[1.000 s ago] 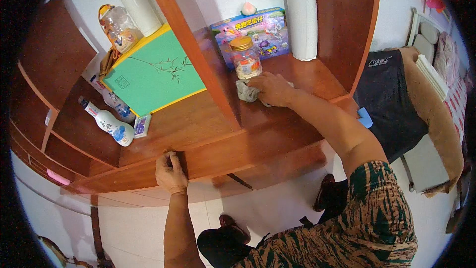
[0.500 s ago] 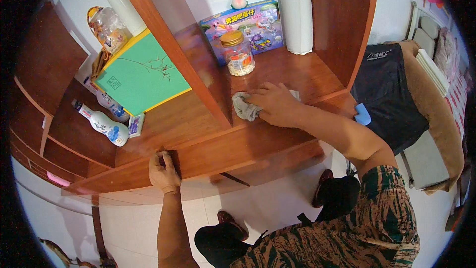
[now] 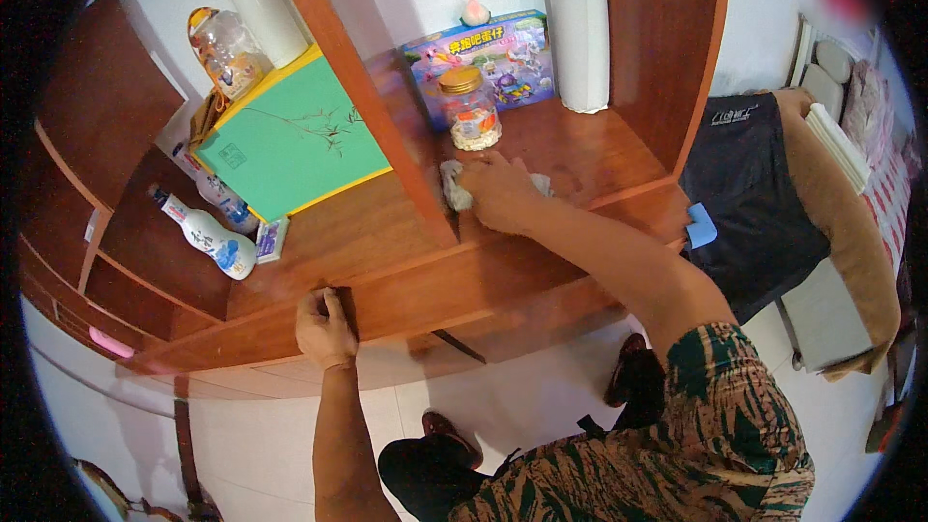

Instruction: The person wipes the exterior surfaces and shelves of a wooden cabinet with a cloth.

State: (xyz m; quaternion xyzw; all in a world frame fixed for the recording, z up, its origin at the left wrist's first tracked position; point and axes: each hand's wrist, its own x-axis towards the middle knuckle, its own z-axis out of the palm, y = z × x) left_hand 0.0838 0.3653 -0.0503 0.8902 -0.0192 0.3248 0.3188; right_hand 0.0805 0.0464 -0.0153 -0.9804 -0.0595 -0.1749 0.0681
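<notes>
My right hand [image 3: 500, 195] presses a crumpled grey-white cloth [image 3: 453, 186] onto the wooden shelf [image 3: 604, 150], close to the upright divider. Part of the cloth shows past each side of the hand. Just behind it stands a clear jar [image 3: 475, 126] with a gold lid and pale and orange contents. A colourful picture box [image 3: 530, 68] leans at the back wall, with a small peach-shaped ornament [image 3: 475, 12] at its top. My left hand [image 3: 326, 329] is closed at the cabinet's front edge, fingers curled; whether anything is inside is hidden.
Left of the divider [image 3: 372, 77] are a green box [image 3: 290, 140] with yellow edges, a white bottle [image 3: 215, 244], a small pack [image 3: 272, 241], a clear jug [image 3: 224, 48] and a tall white flask [image 3: 261, 5]. A white roll [image 3: 578, 29] stands right. A chair with black cloth [image 3: 739, 184] is beside the cabinet.
My right hand and the cloth have slid left along the shelf, nearer the divider and the jar. My left hand stays at the front edge. The view has shifted slightly.
</notes>
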